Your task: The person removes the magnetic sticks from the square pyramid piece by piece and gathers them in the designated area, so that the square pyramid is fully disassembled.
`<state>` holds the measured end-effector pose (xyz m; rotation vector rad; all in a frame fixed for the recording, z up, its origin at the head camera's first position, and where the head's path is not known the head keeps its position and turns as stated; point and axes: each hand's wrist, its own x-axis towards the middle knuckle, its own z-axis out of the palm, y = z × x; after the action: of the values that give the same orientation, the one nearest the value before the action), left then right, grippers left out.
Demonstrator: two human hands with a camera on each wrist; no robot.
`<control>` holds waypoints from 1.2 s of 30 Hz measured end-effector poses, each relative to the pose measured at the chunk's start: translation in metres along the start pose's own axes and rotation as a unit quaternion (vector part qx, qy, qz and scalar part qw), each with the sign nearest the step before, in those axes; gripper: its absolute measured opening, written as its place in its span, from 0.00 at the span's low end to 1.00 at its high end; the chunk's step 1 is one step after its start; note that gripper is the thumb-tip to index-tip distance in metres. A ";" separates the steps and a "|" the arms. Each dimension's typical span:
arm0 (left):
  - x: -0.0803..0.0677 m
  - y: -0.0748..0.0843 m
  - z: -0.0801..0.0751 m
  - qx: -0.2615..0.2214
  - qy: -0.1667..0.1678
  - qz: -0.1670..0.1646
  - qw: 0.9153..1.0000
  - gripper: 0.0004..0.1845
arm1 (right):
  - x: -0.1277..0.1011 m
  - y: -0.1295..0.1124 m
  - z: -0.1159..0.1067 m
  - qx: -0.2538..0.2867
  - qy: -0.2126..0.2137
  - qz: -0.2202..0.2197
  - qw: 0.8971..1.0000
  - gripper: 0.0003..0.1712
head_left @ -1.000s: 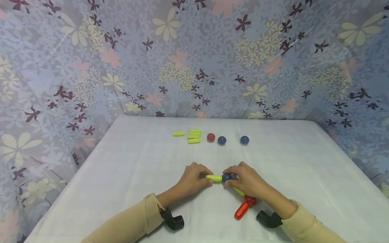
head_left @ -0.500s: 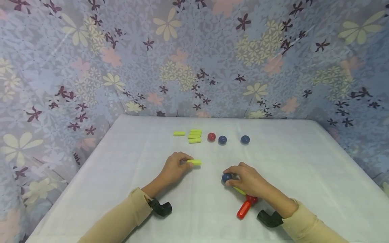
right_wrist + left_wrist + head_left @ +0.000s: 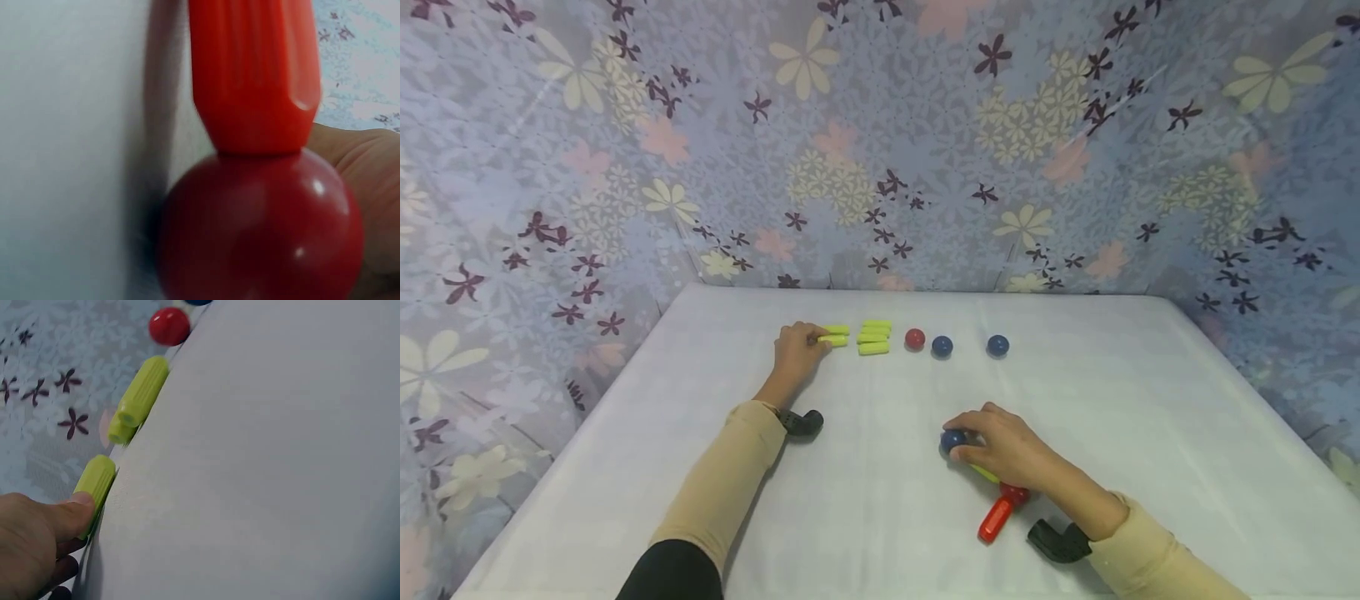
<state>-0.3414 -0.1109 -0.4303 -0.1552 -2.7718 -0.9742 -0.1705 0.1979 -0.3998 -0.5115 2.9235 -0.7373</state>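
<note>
Left hand point(image 3: 797, 350): far on the desk point(image 3: 1150, 400), fingertips pinching a yellow-green rod point(image 3: 834, 340), long axis left-right, just beside another rod point(image 3: 836, 329); stack of rods point(image 3: 874, 337) close to its right; red ball point(image 3: 914, 338) and two blue balls point(image 3: 942, 346) in line beyond; right hand point(image 3: 1000, 450): near side, curled over a blue ball point(image 3: 952, 439) joined to a rod point(image 3: 985, 474), red ball point(image 3: 1015, 495) and red rod point(image 3: 996, 518); open desk between the hands.

We see soft, even light, faint shadows under the arms, bowed edges overhead, and blurry close-up wrist views.
</note>
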 end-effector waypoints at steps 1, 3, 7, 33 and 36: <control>0.002 -0.001 0.001 0.005 -0.001 -0.003 1.000 0.14 | 0.000 0.000 0.000 -0.001 0.000 -0.001 1.000 0.22; 0.005 -0.002 0.003 0.012 -0.002 -0.004 1.000 0.14 | 0.001 -0.001 0.000 -0.002 -0.001 -0.001 1.000 0.22; 0.009 -0.002 0.006 0.018 -0.002 -0.012 1.000 0.14 | 0.001 -0.001 0.000 -0.004 -0.007 0.000 1.000 0.22; 0.010 -0.003 0.009 0.021 -0.003 -0.026 0.999 0.14 | -0.016 0.004 -0.003 -0.035 0.002 -0.078 0.996 0.13; 0.010 -0.002 0.008 0.022 -0.003 -0.025 0.999 0.15 | -0.008 0.004 0.001 -0.020 -0.006 -0.095 0.995 0.13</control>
<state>-0.3531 -0.1071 -0.4360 -0.0828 -2.8124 -0.9263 -0.1635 0.2031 -0.4026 -0.8052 2.9108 -0.6943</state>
